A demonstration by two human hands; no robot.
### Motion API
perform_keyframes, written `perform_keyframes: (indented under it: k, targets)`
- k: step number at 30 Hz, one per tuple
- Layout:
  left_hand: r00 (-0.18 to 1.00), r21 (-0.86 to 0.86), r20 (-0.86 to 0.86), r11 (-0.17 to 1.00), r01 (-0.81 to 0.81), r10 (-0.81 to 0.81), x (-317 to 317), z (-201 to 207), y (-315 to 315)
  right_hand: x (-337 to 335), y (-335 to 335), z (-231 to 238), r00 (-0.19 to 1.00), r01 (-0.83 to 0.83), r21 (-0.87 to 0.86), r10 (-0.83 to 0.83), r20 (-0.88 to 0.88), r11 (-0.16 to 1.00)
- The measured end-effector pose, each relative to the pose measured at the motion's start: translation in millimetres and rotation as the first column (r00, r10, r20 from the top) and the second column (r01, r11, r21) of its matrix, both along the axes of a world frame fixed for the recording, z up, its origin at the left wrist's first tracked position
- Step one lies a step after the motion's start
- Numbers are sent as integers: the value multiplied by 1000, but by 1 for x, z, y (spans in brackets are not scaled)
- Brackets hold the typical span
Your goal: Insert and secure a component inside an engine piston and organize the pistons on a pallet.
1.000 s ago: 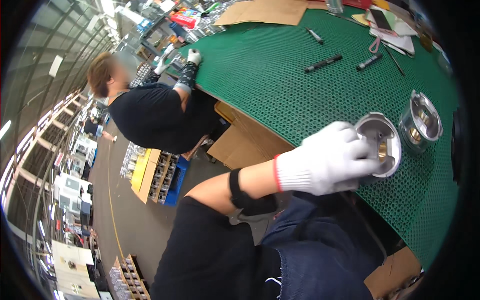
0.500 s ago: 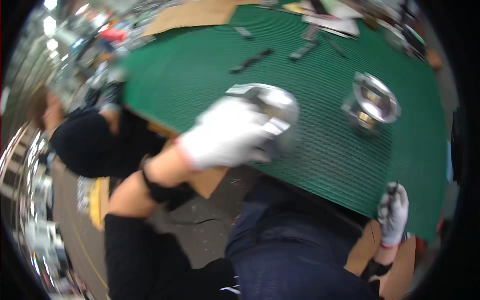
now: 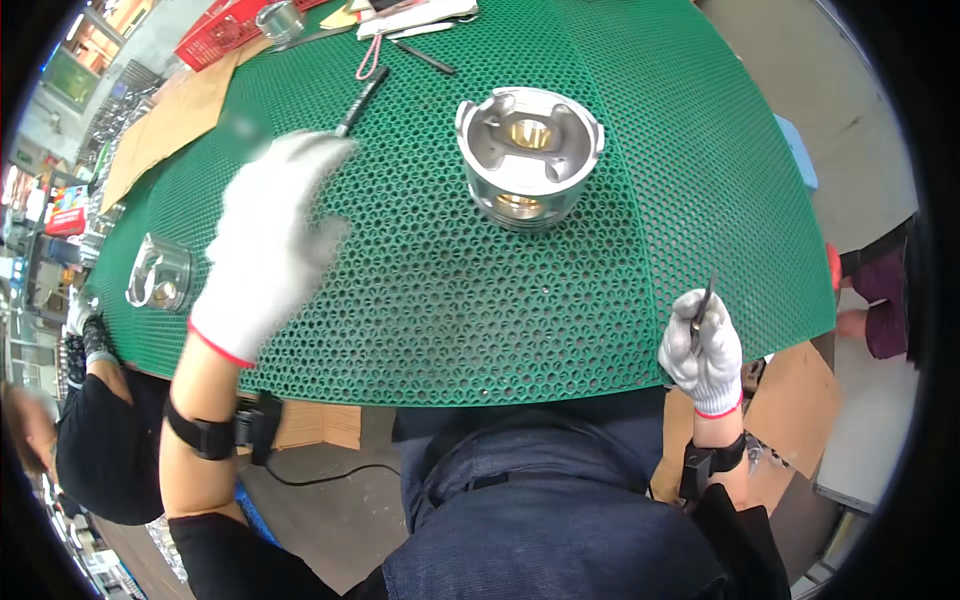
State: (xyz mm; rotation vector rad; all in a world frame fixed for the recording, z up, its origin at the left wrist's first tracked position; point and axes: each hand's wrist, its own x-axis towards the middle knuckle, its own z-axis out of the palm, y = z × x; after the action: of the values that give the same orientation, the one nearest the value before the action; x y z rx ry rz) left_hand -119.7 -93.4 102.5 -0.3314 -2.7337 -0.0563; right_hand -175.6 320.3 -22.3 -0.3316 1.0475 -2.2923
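My left hand (image 3: 270,240), in a white glove, is open over the left part of the mat, thumb apart from the fingers, with nothing in it. Just left of it a silver metal piston (image 3: 160,275) rests on the mat. Another silver piston (image 3: 532,165) stands on the middle of the mat, open skirt up, brass-coloured pin-hole bushings showing inside. Near the mat's front right edge my gloved right hand (image 3: 703,355) is closed round a slim dark tool (image 3: 709,297) whose thin tip points up and away. The kind of tool cannot be made out.
A green mat (image 3: 440,330) with holes covers the table. Beyond my left hand lie a dark stick-like tool (image 3: 362,100), a pink loop (image 3: 370,58) and papers (image 3: 420,18). Cardboard (image 3: 170,130) and a red basket (image 3: 220,32) are far left. Another person (image 3: 110,440) works at the left.
My left hand has let go of the piston it held, which now rests on the mat at the left. The view has swung to the right; my right hand still holds the tool.
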Motion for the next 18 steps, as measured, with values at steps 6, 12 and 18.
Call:
perform_keyframes:
  k: [6,12,18]
  targets:
    - [989,-91,106,990,109,-99,-76,-24,103,-5,-1,2,996,-84,-171,87,13,982]
    - [993,77,49,991,-114,110,-32,-45,87,-1,9,-5,997,-71,-234,74,4,970]
    - [860,814,385,316,-488,336,98,-99,74,-4,17,-9,995,-90,-214,95,14,973]
